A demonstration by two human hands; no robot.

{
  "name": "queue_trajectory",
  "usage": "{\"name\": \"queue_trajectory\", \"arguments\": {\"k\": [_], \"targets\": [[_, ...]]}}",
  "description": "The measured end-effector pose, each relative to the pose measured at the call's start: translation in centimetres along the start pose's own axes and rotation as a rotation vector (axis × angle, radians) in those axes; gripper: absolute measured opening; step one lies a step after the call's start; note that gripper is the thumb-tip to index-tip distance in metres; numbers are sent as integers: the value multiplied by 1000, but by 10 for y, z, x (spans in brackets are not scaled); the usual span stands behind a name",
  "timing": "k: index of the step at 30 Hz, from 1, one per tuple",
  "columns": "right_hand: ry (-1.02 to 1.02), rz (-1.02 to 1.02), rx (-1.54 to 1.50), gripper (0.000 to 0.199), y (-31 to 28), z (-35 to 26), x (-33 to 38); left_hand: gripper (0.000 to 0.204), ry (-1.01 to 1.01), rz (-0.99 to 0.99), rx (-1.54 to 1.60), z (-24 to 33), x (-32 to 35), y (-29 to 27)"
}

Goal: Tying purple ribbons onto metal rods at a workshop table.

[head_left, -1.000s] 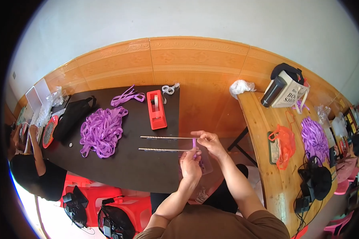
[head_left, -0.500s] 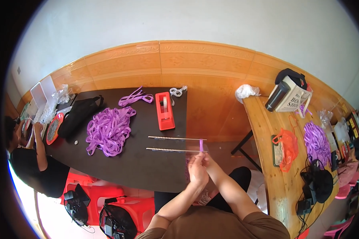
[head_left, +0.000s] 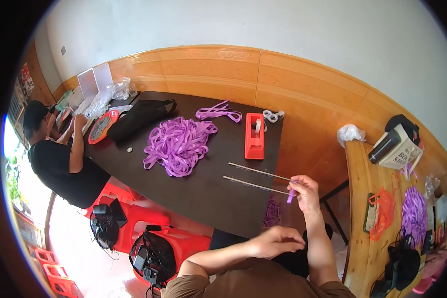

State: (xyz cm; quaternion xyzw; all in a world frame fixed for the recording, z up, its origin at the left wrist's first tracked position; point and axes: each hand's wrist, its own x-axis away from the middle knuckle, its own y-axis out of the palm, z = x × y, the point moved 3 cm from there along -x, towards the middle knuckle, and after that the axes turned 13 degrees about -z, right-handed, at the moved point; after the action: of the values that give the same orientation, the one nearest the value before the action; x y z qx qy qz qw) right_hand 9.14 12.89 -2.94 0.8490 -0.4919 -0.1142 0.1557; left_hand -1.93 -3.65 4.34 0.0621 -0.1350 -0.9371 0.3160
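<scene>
1. The right hand (head_left: 307, 192) is just past the right edge of the dark table (head_left: 203, 206), thumb and fingers closed together on a short strip of purple ribbon (head_left: 290, 197).
2. The strip lies at the fingertips, on the left side of the right hand, its loose end pointing toward the near side. Fingers cover part of it, so I cannot tell how it wraps.
3. Two thin rods, a far rod (head_left: 256, 172) and a near rod (head_left: 251, 185), run side by side from over the table out past its right edge; their right ends meet the strip and fingers.
4. The left hand (head_left: 278, 242) is nearer the body, apart from strip and rods. Its fingers bend loosely, half open, and nothing shows in it.
5. To the left of the rods lies a large pile of purple ribbon (head_left: 180, 146), with a small ribbon bundle (head_left: 218, 111) beyond it.
6. On the far right of this table stands a red tape dispenser (head_left: 255, 144), scissors (head_left: 271, 116) just beside it.
7. At the far left sits another person (head_left: 59, 169) in black.
</scene>
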Motion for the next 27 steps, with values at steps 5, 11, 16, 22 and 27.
{"name": "queue_trajectory", "arguments": {"k": [5, 11, 16, 22, 27], "targets": [[-155, 257, 161, 10, -40, -3, 23, 9, 170, 654, -627, 67, 84, -72], [43, 157, 864, 28, -72, 77, 19, 14, -8, 1240, -1562, 105, 133, -180], [-40, 393, 877, 29, -106, 101, 34, 23, -284, 1201, -1790, 103, 127, -205], [-400, 308, 644, 20, -22, -13, 60, 11, 301, 1005, -1670, 110, 83, -142], [-489, -228, 627, 48, 91, -71, 76, 27, 534, 618, -1672, 95, 16, -17]]}}
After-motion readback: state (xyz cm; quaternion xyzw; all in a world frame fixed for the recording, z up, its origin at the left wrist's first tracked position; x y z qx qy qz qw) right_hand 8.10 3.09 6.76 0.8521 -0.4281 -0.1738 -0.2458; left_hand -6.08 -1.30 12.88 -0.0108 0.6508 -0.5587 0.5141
